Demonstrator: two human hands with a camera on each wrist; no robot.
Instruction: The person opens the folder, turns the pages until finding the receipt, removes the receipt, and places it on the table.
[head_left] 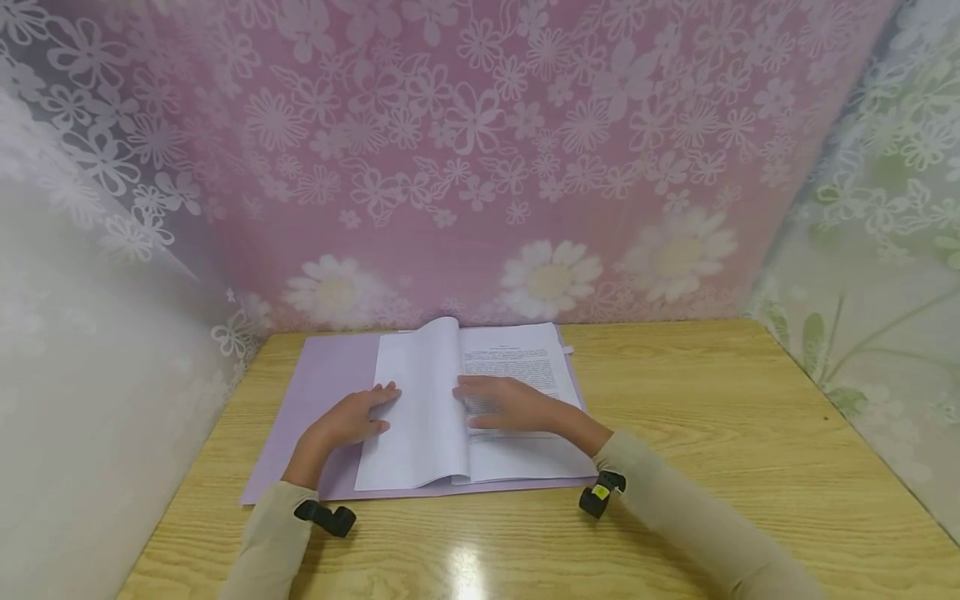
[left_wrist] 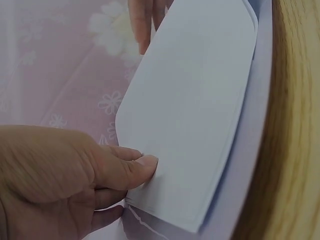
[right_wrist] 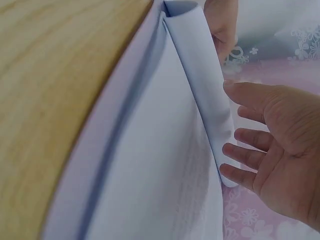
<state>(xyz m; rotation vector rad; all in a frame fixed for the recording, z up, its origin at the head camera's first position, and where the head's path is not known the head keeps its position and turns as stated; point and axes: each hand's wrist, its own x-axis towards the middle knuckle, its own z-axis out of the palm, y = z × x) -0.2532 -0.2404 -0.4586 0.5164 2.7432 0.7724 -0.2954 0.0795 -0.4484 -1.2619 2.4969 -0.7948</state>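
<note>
A stack of white sheets (head_left: 420, 417) lies in an open lilac folder (head_left: 330, 367), with a page bent over into a tall curl (right_wrist: 200, 75) along the middle. To the right of it, a printed page (head_left: 517, 358) shows. My left hand (head_left: 352, 417) rests at the left edge of the turned sheets, thumb and fingertips touching the paper. My right hand (head_left: 517, 404) is against the right side of the curl. In the right wrist view its fingers (right_wrist: 245, 155) are spread and nearly straight, touching the curl.
The folder lies on a wooden table (head_left: 690, 400), near the pink flowered backdrop (head_left: 465, 208). Pale flowered side panels stand left and right. A small white tab (head_left: 567, 350) sticks out at the folder's right edge. Each sleeve carries a black wrist strap with a camera (head_left: 330, 518).
</note>
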